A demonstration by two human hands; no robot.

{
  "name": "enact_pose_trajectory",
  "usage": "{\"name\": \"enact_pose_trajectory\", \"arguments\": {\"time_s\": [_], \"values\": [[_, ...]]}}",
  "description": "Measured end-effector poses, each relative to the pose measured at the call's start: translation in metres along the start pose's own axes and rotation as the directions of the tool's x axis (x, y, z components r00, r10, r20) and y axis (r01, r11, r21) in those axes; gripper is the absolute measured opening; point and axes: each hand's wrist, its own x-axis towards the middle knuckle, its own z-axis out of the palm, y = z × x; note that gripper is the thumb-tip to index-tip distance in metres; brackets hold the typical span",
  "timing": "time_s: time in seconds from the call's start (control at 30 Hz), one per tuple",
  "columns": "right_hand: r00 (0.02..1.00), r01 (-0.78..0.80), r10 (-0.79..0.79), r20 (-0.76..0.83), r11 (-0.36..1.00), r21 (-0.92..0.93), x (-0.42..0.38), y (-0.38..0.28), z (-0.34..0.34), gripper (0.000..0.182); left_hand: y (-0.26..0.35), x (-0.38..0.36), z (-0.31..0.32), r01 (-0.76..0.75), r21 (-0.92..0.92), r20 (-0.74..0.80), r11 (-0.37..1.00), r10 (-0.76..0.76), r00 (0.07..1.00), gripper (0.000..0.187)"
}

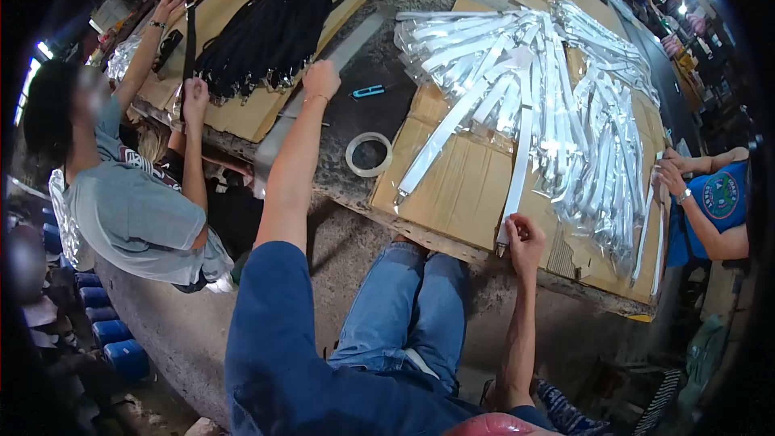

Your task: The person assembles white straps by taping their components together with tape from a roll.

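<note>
My left hand [321, 81] is closed in a fist over the table's dark part, near the black straps; what it holds, if anything, is too small to make out. Beside the table's front edge, my right hand [525, 241] pinches the lower end of a white strap [517, 182] that runs up into a fanned pile of white straps [517, 56] in clear plastic. Another white strap [436, 149] lies slanting on the cardboard [460, 194]. Between my hands are a roll of clear tape [352, 153] and a blue cutter [369, 92].
At the left, a co-worker in grey [137, 210] holds up a black strap [190, 40] beside a heap of black straps [274, 24]. A co-worker in blue [714, 202] handles white straps at the right edge. Blue drums [125, 359] stand on the floor lower left.
</note>
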Motion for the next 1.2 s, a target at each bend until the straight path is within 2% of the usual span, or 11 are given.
{"name": "enact_pose_trajectory", "arguments": {"time_s": [0.47, 0.6, 0.67, 0.7, 0.77, 0.9, 0.97, 1.0, 1.1, 1.17, 1.2], "values": [[0.998, 0.038, -0.035, -0.046, 0.996, 0.082, 0.001, -0.002, 0.002, 0.009, -0.019, -0.039, -0.011, -0.051, 0.004, -0.327, 0.999, 0.05, 0.944, 0.021], [0.998, 0.045, -0.039, -0.057, 0.993, 0.108, 0.001, 0.006, 0.003, 0.01, -0.027, -0.041, -0.032, -0.138, -0.196, -0.587, 0.971, -0.003, 0.81, 0.017], [0.997, 0.051, -0.045, -0.06, 0.992, 0.113, 0.0, 0.011, 0.004, 0.01, -0.031, -0.045, -0.055, -0.21, -0.295, -0.763, 0.932, -0.098, 0.64, 0.015], [0.997, 0.056, -0.049, -0.063, 0.992, 0.115, 0.0, 0.01, 0.004, 0.011, -0.031, -0.053, -0.074, -0.128, -0.344, -0.747, 0.93, -0.188, 0.638, 0.014], [0.997, 0.059, -0.054, -0.056, 0.994, 0.089, 0.0, 0.005, 0.002, 0.011, -0.035, -0.068, -0.113, -0.249, -0.558, -0.737, 0.792, -0.335, 0.587, 0.014], [0.975, 0.189, -0.181, -0.132, 0.981, 0.044, -0.005, -0.01, 0.001, 0.013, -0.042, -0.098, -0.202, -0.586, -0.429, -0.903, 0.687, -0.297, 0.312, 0.01], [0.991, 0.101, -0.096, -0.094, 0.994, 0.046, -0.007, -0.005, -0.002, 0.017, -0.014, -0.146, -0.26, -0.711, -0.595, -0.79, 0.375, -0.436, 0.432, 0.008], [0.955, 0.213, -0.226, -0.195, 0.974, -0.082, -0.007, -0.005, -0.002, 0.02, -0.002, -0.173, -0.278, -0.711, -0.588, -0.796, 0.386, -0.433, 0.423, 0.008], [0.884, 0.308, -0.378, -0.276, 0.914, -0.264, -0.007, -0.026, 0.006, 0.033, 0.033, -0.257, -0.305, -0.422, -0.804, -0.537, 0.419, -0.209, 0.817, 0.008], [0.954, 0.275, -0.247, -0.171, 0.946, 0.171, -0.021, -0.091, 0.016, 0.038, 0.056, -0.311, -0.299, -0.217, -0.916, -0.27, 0.337, -0.121, 0.955, 0.007], [0.951, 0.309, -0.302, -0.065, 0.93, 0.198, -0.036, -0.14, 0.021, 0.045, 0.066, -0.329, -0.289, -0.101, -0.931, -0.147, 0.35, -0.106, 0.983, 0.01]]}}
